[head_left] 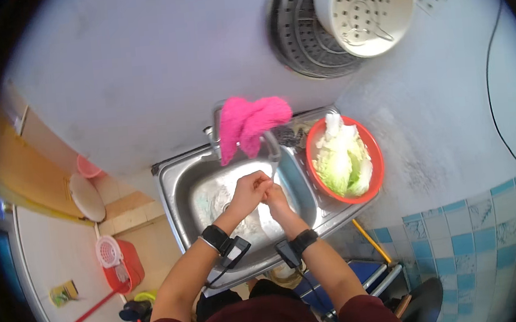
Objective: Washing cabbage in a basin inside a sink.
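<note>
My left hand (248, 194) and my right hand (276, 198) touch each other over a stainless steel sink (205, 188), below the mouth of the faucet (273, 148). Water seems to run from the spout onto them. Their fingers are curled together, and whether anything small lies between them is hidden. Each wrist wears a black strap with a small device. A pink cloth (254, 120) hangs over the faucet. On the drainboard at the right stands a red plastic basin (379, 164) with Chinese cabbage leaves (343, 158) in it.
A white perforated basket (366, 9) and metal steamer racks (304, 32) hang on the wall above. A red mop bucket (129, 264) stands on the floor at the left, its red handle (87, 314) leaning outward. Below the drainboard are a yellow stick (372, 241) and a blue-topped surface (346, 277).
</note>
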Demonstrator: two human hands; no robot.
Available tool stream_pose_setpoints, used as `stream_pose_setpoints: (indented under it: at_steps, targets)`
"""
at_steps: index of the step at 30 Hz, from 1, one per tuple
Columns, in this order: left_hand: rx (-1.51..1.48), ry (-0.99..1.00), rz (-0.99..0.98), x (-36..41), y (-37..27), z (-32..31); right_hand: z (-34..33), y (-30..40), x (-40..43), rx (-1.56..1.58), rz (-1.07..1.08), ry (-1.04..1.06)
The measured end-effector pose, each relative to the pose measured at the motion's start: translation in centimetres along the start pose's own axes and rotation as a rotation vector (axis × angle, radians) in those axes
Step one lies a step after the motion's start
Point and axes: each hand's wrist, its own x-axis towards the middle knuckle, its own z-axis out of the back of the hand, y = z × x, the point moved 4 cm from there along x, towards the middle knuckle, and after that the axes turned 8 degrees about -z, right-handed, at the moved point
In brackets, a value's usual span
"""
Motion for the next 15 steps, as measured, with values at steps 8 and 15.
stream_pose_setpoints:
  at_steps: [8, 15]
  targets:
    - [-0.187, -0.823, 0.226, -2.8, 3.4, 6.1, 3.3, 6.8, -4.6, -0.834, 0.631, -0.265]
    - [-0.010, -0.674, 0.059, -1.5, 1.1, 8.8, 23.9, 17.7, -9.9, -0.916, 0.626, -1.229]
